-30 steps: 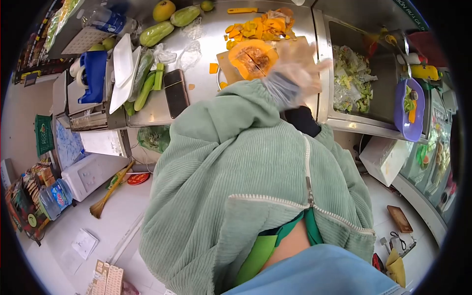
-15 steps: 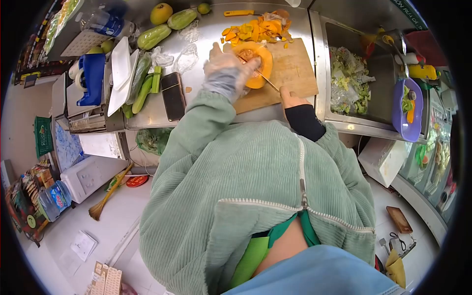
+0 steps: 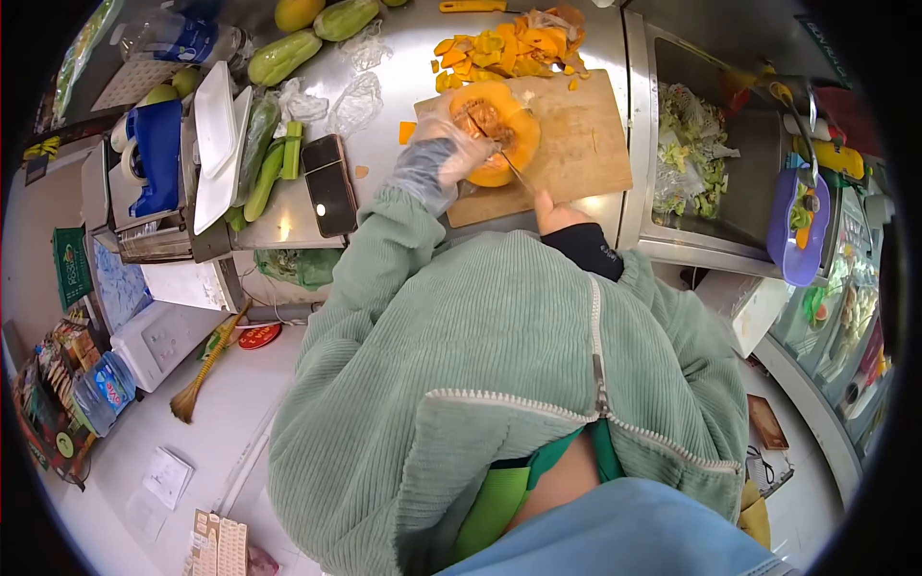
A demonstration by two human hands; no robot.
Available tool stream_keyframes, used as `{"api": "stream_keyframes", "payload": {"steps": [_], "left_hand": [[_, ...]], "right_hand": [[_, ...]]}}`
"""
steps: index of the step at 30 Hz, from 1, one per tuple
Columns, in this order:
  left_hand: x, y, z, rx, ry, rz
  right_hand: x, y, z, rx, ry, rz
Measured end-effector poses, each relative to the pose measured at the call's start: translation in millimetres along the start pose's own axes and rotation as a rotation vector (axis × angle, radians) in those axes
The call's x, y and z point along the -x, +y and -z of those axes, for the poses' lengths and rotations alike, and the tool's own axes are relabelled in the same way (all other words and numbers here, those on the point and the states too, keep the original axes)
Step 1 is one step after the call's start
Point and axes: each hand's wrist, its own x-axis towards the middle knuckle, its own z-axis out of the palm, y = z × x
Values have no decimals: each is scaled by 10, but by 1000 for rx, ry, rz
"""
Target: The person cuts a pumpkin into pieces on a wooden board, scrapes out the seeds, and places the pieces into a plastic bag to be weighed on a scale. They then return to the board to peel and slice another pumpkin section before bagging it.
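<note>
A cut orange pumpkin (image 3: 519,125) lies on the wooden cutting board (image 3: 586,134), its seedy hollow facing up. My left hand (image 3: 447,154), in a clear plastic glove, grips the pumpkin's near left side, with its fingers partly over the flesh. In my right hand (image 3: 557,209), closed round its handle, is a knife (image 3: 517,175); the blade points up and left into the pumpkin by my left fingers. Orange peel pieces (image 3: 514,48) are heaped beyond the board. One small orange piece (image 3: 407,132) sits beside my left hand.
Left on the counter are a phone (image 3: 329,187), white trays (image 3: 219,130), green vegetables (image 3: 257,178) and crumpled plastic (image 3: 357,104). On the right, a sink (image 3: 740,206) holds leafy scraps, with a purple basket (image 3: 795,252) at its edge. A yellow-handled tool (image 3: 473,6) lies at the back.
My left hand has shifted down and left, uncovering more of the pumpkin and the small orange piece. My right hand and knife have moved slightly nearer my body. The view has shifted a little.
</note>
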Motion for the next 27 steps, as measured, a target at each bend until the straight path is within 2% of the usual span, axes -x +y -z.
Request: {"api": "stream_keyframes", "payload": {"steps": [3, 6, 8, 9, 11, 15, 19, 21, 24, 25, 26, 27], "left_hand": [[-21, -204, -64, -22, 47, 36], [31, -16, -72, 47, 116, 8], [118, 200, -30, -255, 130, 76], [95, 97, -32, -258, 129, 78], [-33, -58, 10, -234, 52, 79], [0, 29, 21, -298, 98, 97], [-139, -319, 47, -121, -28, 60], [-172, -269, 57, -84, -50, 32], [-63, -106, 55, -3, -63, 112], [-62, 12, 73, -152, -85, 193], [-113, -99, 82, -158, -81, 177], [-213, -339, 121, -139, -118, 67]], "right_hand": [[30, -30, 16, -24, -3, 16], [-12, -61, 233, -33, -56, -46], [18, -114, 358, -1, -132, -45], [51, -129, 381, -20, -116, -13], [28, -121, 359, -2, -115, 1], [8, -54, 204, 13, -79, 26], [-32, 57, 130, -21, -44, 69], [-81, 81, 38, -12, 10, 75], [-56, 89, 6, -41, 45, 114], [-30, 86, 17, -72, 47, 148], [-4, 77, 17, -70, 64, 149], [10, 62, 9, -57, 90, 155]]}}
